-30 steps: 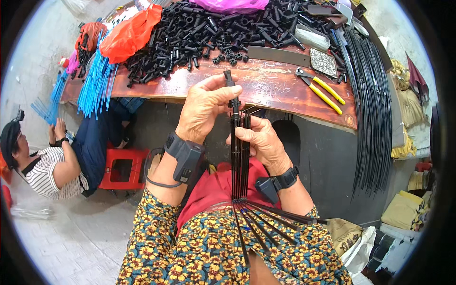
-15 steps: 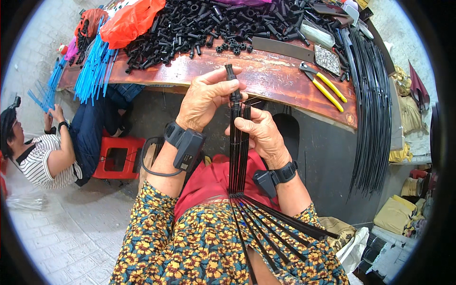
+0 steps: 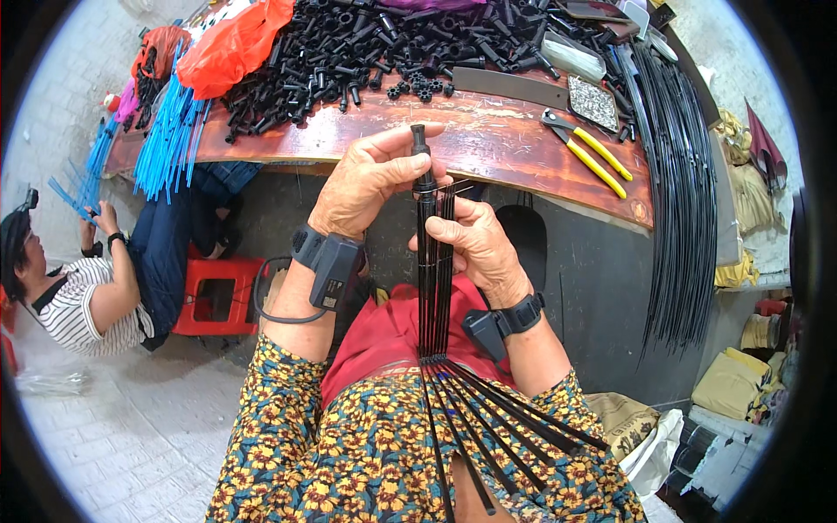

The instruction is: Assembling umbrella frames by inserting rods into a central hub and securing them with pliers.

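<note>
My left hand (image 3: 373, 181) pinches a black plastic umbrella runner (image 3: 419, 144) between thumb and fingers, its narrow end pointing up. A bundle of thin black umbrella ribs (image 3: 430, 318) hangs below the runner, and its lower ends fan out to the right over my lap. My right hand (image 3: 475, 244) is closed around part of this bundle just under the runner, thumb on the near side. A few thin wire ends stick out to the right above the right thumb. Where the wires meet the runner is partly hidden by my fingers.
On the wooden table (image 3: 349, 131) lie a heap of black plastic fittings (image 3: 366, 44), yellow-handled pliers (image 3: 588, 155) and a tray of small metal pieces (image 3: 594, 103). Long black ribs (image 3: 676, 209) overhang its right side, blue ones (image 3: 170, 139) its left. A seated co-worker (image 3: 96, 279) is at left.
The whole view has shifted slightly. My left hand and the runner sit a little lower and further left; both hands keep their hold.
</note>
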The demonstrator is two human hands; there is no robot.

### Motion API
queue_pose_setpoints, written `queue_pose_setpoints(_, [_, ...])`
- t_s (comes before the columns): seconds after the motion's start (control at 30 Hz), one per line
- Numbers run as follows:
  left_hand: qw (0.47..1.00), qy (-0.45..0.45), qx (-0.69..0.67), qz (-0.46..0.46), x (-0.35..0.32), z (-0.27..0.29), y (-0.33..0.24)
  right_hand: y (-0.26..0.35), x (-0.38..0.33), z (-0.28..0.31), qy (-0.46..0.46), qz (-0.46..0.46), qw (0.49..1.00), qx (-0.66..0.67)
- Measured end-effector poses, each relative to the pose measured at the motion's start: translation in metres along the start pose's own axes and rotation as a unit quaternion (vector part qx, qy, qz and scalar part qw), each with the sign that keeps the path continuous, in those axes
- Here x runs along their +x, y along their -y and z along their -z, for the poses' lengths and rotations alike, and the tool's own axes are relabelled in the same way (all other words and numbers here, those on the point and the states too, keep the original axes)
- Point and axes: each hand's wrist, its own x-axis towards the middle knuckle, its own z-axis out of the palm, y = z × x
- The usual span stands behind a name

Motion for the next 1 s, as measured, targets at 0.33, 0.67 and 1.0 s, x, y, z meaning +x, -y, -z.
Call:
queue_pose_setpoints(0.33, [0.999,0.032,0.003,-0.042,-0.004,0.000,-0.001,0.003,0.000,0.005,0.003,-0.018,1.000,-0.005])
queue_pose_setpoints(0.67, [0.996,0.044,0.077,-0.025,-0.005,0.002,-0.006,-0.004,0.007,0.003,-0.004,0.002,1.000,0.015])
queue_pose_setpoints(1.0, [0.998,0.037,0.057,-0.014,-0.012,-0.003,-0.004,-0.003,0.004,0.012,0.004,-0.006,1.000,-0.019])
